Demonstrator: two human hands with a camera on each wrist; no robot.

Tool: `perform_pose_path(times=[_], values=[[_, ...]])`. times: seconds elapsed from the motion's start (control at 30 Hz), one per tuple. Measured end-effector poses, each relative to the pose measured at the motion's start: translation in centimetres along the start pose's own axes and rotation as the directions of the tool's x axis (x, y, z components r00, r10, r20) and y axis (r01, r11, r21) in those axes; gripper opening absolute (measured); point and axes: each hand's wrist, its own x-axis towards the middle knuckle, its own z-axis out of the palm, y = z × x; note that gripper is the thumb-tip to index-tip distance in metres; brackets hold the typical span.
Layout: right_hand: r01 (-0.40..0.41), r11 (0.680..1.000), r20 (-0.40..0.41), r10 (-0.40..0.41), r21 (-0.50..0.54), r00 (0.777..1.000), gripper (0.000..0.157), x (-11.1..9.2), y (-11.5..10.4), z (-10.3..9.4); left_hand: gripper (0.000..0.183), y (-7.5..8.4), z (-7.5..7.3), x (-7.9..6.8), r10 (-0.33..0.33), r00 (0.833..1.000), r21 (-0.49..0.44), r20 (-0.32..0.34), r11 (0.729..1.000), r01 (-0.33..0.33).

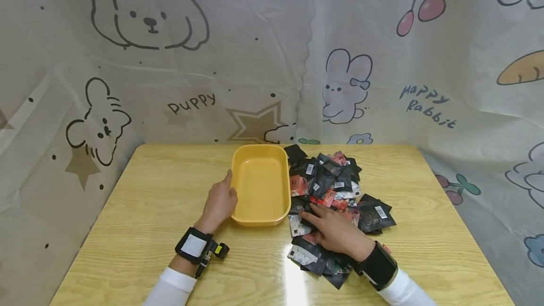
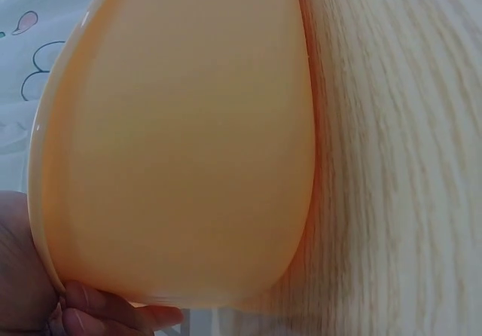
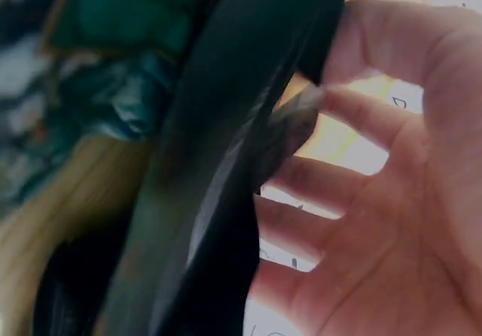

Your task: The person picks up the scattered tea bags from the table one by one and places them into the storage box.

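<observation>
A yellow plastic basin (image 1: 260, 188) stands at the middle of the table. My left hand (image 1: 218, 204) grips its left rim, and the left wrist view shows fingers (image 2: 105, 310) at the edge of the basin wall (image 2: 181, 148). To the right lies a heap of small flat packets (image 1: 325, 178), mostly black, some red or white. My right hand (image 1: 342, 233) reaches over the near part of this heap. In the right wrist view, the thumb and index finger of that hand (image 3: 376, 170) pinch the edge of a dark packet (image 3: 218, 148); the other fingers extend behind it.
A wooden table (image 1: 170, 178) carries everything. A cloth (image 1: 255, 60) printed with cartoon animals hangs behind it and along both sides. A few black packets (image 1: 376, 214) lie at the heap's right edge. The heap's left side borders the basin.
</observation>
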Motion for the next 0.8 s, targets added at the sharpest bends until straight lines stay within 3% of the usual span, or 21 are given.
perform_pose_path(times=[0.17,0.3,0.43,0.57,0.7,0.8], values=[[-0.094,0.995,-0.051,0.092,-0.039,0.994,0.062,0.6,0.0,0.3,0.056,0.0,-0.2,0.0,0.002,1.000,-0.007,-0.010,1.000,-0.002],[-0.136,0.990,-0.127,0.129,-0.043,0.983,0.061,0.8,0.3,-1.0,0.056,0.0,-0.3,-0.1,0.016,1.000,-0.005,-0.020,1.000,-0.017],[-0.065,0.998,-0.290,0.058,-0.014,0.955,0.056,1.9,0.9,-4.4,0.056,0.0,-0.5,-0.1,0.028,0.999,-0.003,-0.026,1.000,-0.028],[0.055,0.998,-0.408,-0.052,-0.005,0.912,0.056,5.1,1.0,-7.7,0.056,0.0,-0.6,-0.1,0.026,0.999,-0.002,-0.031,1.000,-0.026],[0.167,0.986,-0.468,-0.160,-0.026,0.869,0.052,9.4,0.5,-9.7,0.056,0.0,-0.3,-0.3,0.039,0.998,-0.007,-0.039,0.999,-0.040],[0.210,0.977,-0.464,-0.207,-0.046,0.861,0.047,11.9,-0.4,-10.0,0.056,0.0,0.1,-0.6,0.054,0.998,-0.010,-0.041,0.998,-0.054]])
